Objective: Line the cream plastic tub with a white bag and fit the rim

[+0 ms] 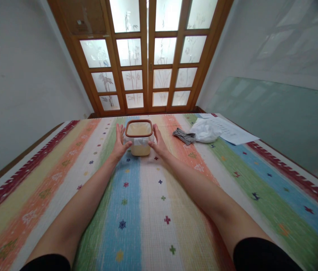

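A small pale yellow bin (pixel 140 151) with rounded corners and a brown rim stands upright on the striped tablecloth (pixel 150 210). A thin translucent bag lines it, and its edge hangs down the outside below the rim. Against the bin's left side lies my left hand (pixel 121 142), its fingers upright and the thumb reaching round the front. My right hand (pixel 158 142) presses the opposite side in the same way, thumb toward the front. Together the two hands hold the bin between them. Its back side is hidden.
Right of the bin lie a grey crumpled cloth (pixel 185 136), a white plastic bag (pixel 206 130) and printed paper sheets (pixel 233 132). Beyond the table's far edge stand wooden doors (pixel 148 56) with frosted panes. A greenish glass panel (pixel 277 109) leans along the right wall.
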A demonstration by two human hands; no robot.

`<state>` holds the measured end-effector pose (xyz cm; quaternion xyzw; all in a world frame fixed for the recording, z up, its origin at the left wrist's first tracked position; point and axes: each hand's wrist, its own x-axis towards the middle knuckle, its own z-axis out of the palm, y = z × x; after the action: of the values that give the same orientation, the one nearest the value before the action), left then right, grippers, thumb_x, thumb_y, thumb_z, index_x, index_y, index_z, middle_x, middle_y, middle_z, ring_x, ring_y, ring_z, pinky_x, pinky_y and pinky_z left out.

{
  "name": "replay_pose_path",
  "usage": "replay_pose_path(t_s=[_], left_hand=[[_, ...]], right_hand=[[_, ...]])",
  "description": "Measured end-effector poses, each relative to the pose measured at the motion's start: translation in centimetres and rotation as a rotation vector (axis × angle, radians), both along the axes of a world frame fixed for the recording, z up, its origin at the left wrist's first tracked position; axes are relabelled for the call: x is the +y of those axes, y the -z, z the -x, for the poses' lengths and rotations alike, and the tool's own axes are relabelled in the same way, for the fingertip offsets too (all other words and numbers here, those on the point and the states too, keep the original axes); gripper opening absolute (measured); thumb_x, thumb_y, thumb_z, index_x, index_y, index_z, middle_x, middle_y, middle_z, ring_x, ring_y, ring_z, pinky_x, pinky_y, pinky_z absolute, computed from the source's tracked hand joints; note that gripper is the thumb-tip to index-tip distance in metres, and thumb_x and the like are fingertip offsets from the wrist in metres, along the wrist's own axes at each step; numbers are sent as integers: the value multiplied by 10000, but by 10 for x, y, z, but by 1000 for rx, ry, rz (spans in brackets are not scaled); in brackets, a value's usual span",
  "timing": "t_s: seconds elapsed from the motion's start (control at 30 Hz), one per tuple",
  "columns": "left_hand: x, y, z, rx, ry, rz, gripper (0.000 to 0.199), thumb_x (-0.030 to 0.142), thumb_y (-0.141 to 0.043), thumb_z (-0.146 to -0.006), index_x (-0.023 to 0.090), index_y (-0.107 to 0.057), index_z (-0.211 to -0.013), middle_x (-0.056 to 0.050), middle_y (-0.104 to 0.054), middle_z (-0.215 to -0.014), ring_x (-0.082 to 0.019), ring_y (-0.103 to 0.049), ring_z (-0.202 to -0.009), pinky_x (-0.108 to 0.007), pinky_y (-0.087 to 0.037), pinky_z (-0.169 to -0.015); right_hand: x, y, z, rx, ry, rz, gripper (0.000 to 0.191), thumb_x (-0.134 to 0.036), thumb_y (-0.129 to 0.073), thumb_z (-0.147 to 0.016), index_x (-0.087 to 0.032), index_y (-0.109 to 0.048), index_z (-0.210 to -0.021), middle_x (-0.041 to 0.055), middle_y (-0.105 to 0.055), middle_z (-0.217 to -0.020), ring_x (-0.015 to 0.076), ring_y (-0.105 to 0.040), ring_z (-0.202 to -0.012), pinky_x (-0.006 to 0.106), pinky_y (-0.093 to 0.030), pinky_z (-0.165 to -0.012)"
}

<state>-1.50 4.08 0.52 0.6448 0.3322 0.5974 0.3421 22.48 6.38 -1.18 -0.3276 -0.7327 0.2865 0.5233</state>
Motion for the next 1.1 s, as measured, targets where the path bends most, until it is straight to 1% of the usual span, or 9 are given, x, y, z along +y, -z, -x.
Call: replay_pose_path(t_s=[0.1,0.27,0.4,0.57,0.67,0.73,0.8,0.9,1.1], left_hand=[[0,-3,-9,35,-43,-5,1325,729,-807,-723,307,8,-1679,-146,-46,-1763,-330,-113,-1629,-517,-143,-1318],[-3,-1,-32,28,-90,56,1138,675,-782,-793,269,-172,-1664,-130,-356,-1681,-302,-244,-1601,-493,-159,-1330],[-2,12,-33,10,-94,87,971,626,-810,-778,231,-405,-1568,-148,-577,-1508,-331,-454,-1485,-545,-296,-1275],[5,34,-23,24,-38,246,970,588,-902,-640,195,-550,-1453,-167,-701,-1318,-392,-620,-1288,-608,-445,-1143],[9,43,-20,50,40,283,972,550,-910,-649,187,-540,-1471,-168,-722,-1266,-397,-634,-1269,-612,-466,-1123],[10,45,-21,61,70,282,971,541,-906,-659,180,-533,-1479,-167,-733,-1235,-397,-628,-1282,-612,-464,-1127],[11,46,-22,70,74,278,969,544,-906,-657,177,-538,-1475,-166,-736,-1226,-397,-623,-1289,-609,-460,-1133],[11,45,-21,88,79,281,962,562,-894,-661,175,-540,-1467,-169,-733,-1225,-391,-627,-1281,-601,-457,-1134],[8,44,-18,131,13,250,947,559,-874,-659,166,-529,-1450,-188,-648,-1383,-378,-592,-1315,-602,-414,-1156]], right_hand=[[2,-3,4,32,101,-67,1257,-913,-573,-759,-251,-49,-1691,134,-126,-1752,357,-166,-1615,583,-181,-1310],[-3,-5,20,-4,78,-78,1148,-814,-552,-871,-239,9,-1690,117,-192,-1742,306,-195,-1613,531,-197,-1318],[-9,-3,17,-4,44,-69,1081,-727,-616,-889,-232,-83,-1689,127,-322,-1693,302,-313,-1567,516,-262,-1295],[-11,-4,-38,-371,-1,-118,615,-542,-582,-981,-281,-496,-1531,93,-521,-1562,280,-462,-1456,493,-344,-1236],[2,-6,-91,-559,311,-144,424,-442,-542,-1002,-199,-669,-1325,145,-640,-1392,303,-554,-1318,481,-391,-1172],[13,-7,-122,-690,566,-93,419,-366,-544,-982,-145,-657,-1319,190,-669,-1301,335,-574,-1239,488,-420,-1101],[23,-6,-145,-832,725,-35,527,-387,-605,-939,-122,-596,-1395,222,-650,-1313,369,-560,-1223,484,-428,-1040],[28,0,-160,-1023,732,2,604,-394,-613,-943,-108,-523,-1467,237,-655,-1296,362,-572,-1174,448,-413,-990],[19,8,-163,-1126,570,-95,383,-212,-419,-1036,-182,-649,-1342,187,-696,-1250,302,-609,-1104,403,-416,-914]])
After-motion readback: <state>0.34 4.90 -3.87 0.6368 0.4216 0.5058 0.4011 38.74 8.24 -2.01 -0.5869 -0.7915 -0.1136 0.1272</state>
